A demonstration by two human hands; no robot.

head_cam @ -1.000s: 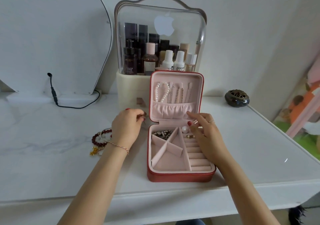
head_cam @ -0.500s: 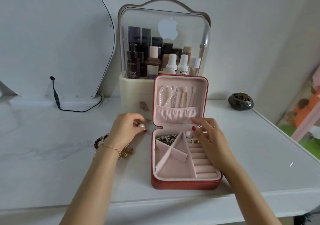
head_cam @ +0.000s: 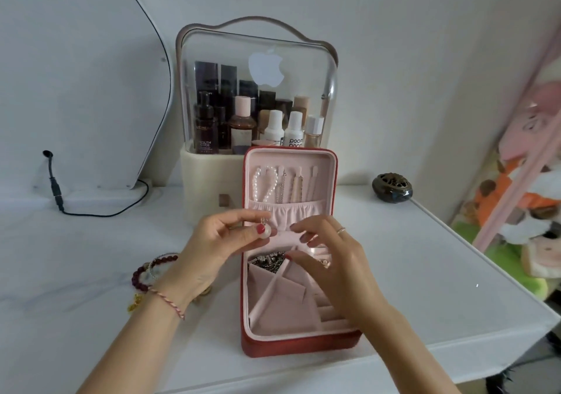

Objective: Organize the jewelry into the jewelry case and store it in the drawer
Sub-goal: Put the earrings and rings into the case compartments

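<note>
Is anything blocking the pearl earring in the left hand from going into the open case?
Only the right hand, which hovers over the case's rear compartments. The left hand pinches the pearl earring above the case's rear edge; the front compartments lie open.

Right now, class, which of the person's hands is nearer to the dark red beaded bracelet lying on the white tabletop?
Left. The left hand is raised just above and right of the dark red beaded bracelet, pinching a pearl earring. The right hand hovers over the open red jewelry case, farther right.
</note>
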